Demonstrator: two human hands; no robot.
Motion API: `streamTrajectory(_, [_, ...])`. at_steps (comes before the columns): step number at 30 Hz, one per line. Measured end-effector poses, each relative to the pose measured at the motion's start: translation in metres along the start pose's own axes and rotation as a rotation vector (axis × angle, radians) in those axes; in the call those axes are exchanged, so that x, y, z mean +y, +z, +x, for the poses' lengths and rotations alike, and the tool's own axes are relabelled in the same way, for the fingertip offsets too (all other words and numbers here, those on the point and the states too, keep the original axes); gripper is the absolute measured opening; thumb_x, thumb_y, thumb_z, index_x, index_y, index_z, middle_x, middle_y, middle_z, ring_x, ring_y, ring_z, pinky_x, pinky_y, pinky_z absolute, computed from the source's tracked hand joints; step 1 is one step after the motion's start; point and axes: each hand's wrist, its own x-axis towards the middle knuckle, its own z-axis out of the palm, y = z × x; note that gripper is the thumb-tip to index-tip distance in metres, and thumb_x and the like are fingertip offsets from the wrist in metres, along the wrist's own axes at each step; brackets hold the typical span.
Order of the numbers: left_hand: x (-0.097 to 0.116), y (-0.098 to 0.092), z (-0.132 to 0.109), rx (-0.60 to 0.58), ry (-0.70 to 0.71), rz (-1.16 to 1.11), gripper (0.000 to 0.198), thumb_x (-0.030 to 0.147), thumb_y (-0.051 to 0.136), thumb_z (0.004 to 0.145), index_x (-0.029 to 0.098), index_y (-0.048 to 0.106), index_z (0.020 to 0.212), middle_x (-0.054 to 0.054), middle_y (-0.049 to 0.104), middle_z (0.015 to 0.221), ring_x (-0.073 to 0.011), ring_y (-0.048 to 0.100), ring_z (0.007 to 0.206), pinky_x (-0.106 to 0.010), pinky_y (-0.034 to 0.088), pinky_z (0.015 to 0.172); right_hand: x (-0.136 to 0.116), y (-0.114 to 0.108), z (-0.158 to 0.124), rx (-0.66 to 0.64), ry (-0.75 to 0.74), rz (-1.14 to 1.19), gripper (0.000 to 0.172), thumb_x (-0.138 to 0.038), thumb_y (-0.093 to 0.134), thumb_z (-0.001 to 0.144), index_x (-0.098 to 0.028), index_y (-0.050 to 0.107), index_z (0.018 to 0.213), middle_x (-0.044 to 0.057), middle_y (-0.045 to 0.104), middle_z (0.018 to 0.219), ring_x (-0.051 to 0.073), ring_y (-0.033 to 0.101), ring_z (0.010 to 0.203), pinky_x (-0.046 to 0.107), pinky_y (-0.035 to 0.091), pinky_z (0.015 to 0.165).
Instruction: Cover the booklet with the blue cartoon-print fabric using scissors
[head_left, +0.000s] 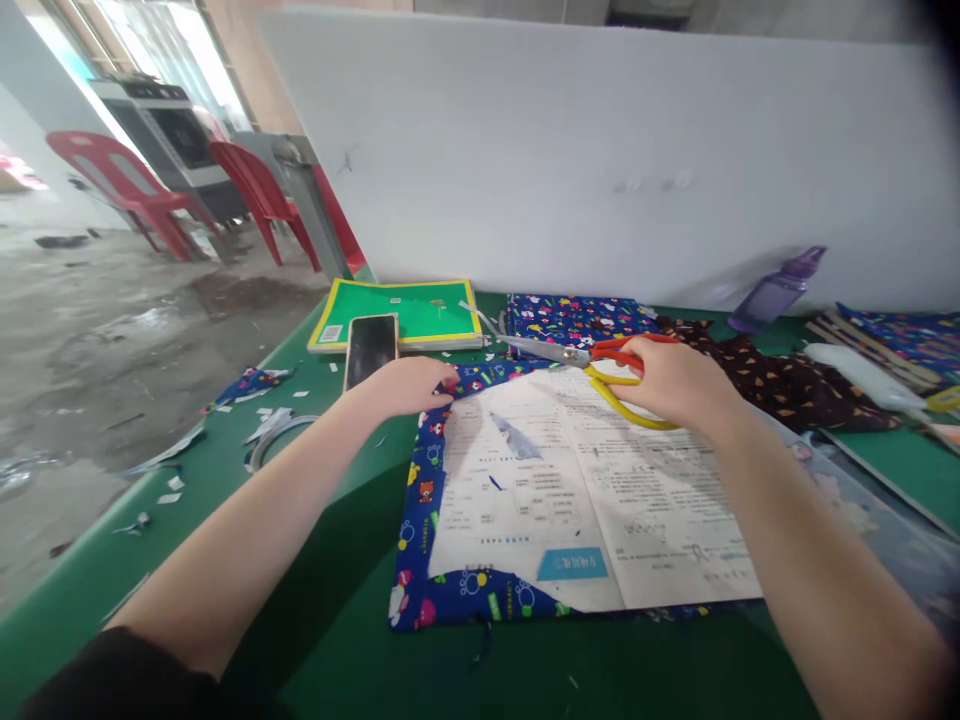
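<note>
A printed paper sheet (525, 500) lies on blue patterned fabric (416, 540), whose border shows at the left and bottom edges. My right hand (671, 385) grips scissors (574, 356) by their red and yellow handles, above the sheet's far edge. The blades point left and are parted. My left hand (420, 385) is at the fabric's upper left corner, its fingers bent and close together; whether they pinch the fabric is too small to tell. A small pale triangular scrap (517, 438) rests on the paper.
Beyond the left hand are a phone (373, 345) and a green book (412, 310). Folded blue fabric (577, 318), brown fabric (787, 375) and a purple bottle (772, 295) stand or lie before a white board (600, 160). Scraps and a tape ring (274, 435) lie left.
</note>
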Motion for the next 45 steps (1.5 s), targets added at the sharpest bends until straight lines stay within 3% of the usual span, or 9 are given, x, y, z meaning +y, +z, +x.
streamTrajectory(7, [0.024, 0.017, -0.047, 0.298, -0.196, 0.015, 0.042, 0.037, 0.035, 0.097, 0.013, 0.049, 0.129, -0.014, 0.055, 0.133, -0.0251, 0.055, 0.119, -0.041, 0.043, 0.103, 0.008, -0.017, -0.01, 0.181, 0.082, 0.093, 0.045, -0.055, 0.053, 0.077, -0.025, 0.059, 0.11, 0.009, 0.068, 0.097, 0.027, 0.062, 0.085, 0.037, 0.042, 0.066])
streamTrajectory(11, [0.041, 0.043, -0.079, 0.304, -0.23, 0.016, 0.055, 0.045, 0.032, 0.098, 0.009, 0.039, 0.139, -0.017, 0.048, 0.142, -0.0272, 0.044, 0.132, -0.045, 0.035, 0.111, 0.01, -0.011, -0.018, 0.174, 0.086, 0.098, 0.046, -0.057, 0.054, 0.077, -0.025, 0.061, 0.11, 0.009, 0.068, 0.094, 0.028, 0.062, 0.081, 0.037, 0.041, 0.065])
streamTrajectory(14, [0.051, 0.06, -0.092, 0.203, -0.195, 0.021, 0.068, 0.054, 0.028, 0.097, 0.008, 0.03, 0.147, -0.016, 0.033, 0.153, -0.0274, 0.028, 0.143, -0.048, 0.024, 0.117, 0.008, -0.004, -0.029, 0.127, 0.07, 0.088, 0.046, -0.06, 0.052, 0.077, -0.026, 0.062, 0.107, 0.007, 0.068, 0.091, 0.025, 0.062, 0.076, 0.035, 0.04, 0.062])
streamTrajectory(18, [0.058, 0.068, -0.092, 0.073, -0.16, 0.058, 0.073, 0.06, 0.02, 0.096, 0.009, 0.027, 0.149, -0.012, 0.02, 0.158, -0.0272, 0.016, 0.147, -0.053, 0.014, 0.119, 0.004, 0.007, -0.044, 0.072, 0.06, 0.067, 0.045, -0.059, 0.05, 0.077, -0.028, 0.062, 0.107, 0.006, 0.069, 0.092, 0.025, 0.062, 0.079, 0.034, 0.04, 0.061])
streamTrajectory(25, [0.061, 0.062, -0.089, 0.097, -0.174, 0.058, 0.071, 0.061, 0.022, 0.096, 0.013, 0.033, 0.147, -0.013, 0.027, 0.156, -0.0279, 0.023, 0.145, -0.054, 0.015, 0.119, 0.007, 0.031, -0.06, 0.011, 0.112, 0.048, 0.048, -0.059, 0.043, 0.081, -0.024, 0.059, 0.11, 0.009, 0.069, 0.096, 0.027, 0.063, 0.082, 0.036, 0.042, 0.064])
streamTrajectory(30, [0.063, 0.058, -0.081, 0.111, -0.191, 0.059, 0.068, 0.058, 0.021, 0.097, 0.013, 0.033, 0.147, -0.013, 0.032, 0.154, -0.0278, 0.027, 0.144, -0.053, 0.019, 0.118, 0.024, 0.044, -0.067, -0.006, 0.164, 0.042, 0.053, -0.062, 0.04, 0.083, -0.021, 0.057, 0.113, 0.012, 0.068, 0.098, 0.029, 0.064, 0.085, 0.039, 0.044, 0.065])
streamTrajectory(37, [0.058, 0.065, -0.067, 0.092, -0.16, 0.042, 0.074, 0.06, 0.022, 0.096, 0.007, 0.03, 0.147, -0.016, 0.023, 0.157, -0.029, 0.016, 0.147, -0.051, 0.019, 0.119, 0.06, 0.055, -0.09, -0.056, 0.196, -0.006, 0.05, -0.061, 0.041, 0.082, -0.02, 0.055, 0.106, 0.013, 0.068, 0.093, 0.03, 0.064, 0.076, 0.041, 0.046, 0.06])
streamTrajectory(42, [0.058, 0.068, -0.066, 0.089, -0.147, 0.029, 0.079, 0.063, 0.02, 0.095, 0.005, 0.029, 0.148, -0.017, 0.02, 0.157, -0.0316, 0.012, 0.147, -0.053, 0.018, 0.118, 0.069, 0.052, -0.105, -0.054, 0.084, -0.102, 0.035, -0.051, 0.045, 0.082, -0.021, 0.059, 0.094, 0.019, 0.065, 0.095, 0.035, 0.061, 0.094, 0.047, 0.046, 0.073])
streamTrajectory(45, [0.06, 0.067, -0.066, 0.1, -0.149, 0.026, 0.08, 0.064, 0.021, 0.094, 0.005, 0.029, 0.148, -0.017, 0.019, 0.157, -0.0326, 0.012, 0.147, -0.053, 0.019, 0.118, 0.055, 0.034, -0.104, -0.03, 0.021, -0.176, 0.033, -0.051, 0.046, 0.081, -0.021, 0.06, 0.083, 0.022, 0.064, 0.087, 0.039, 0.059, 0.089, 0.053, 0.042, 0.075])
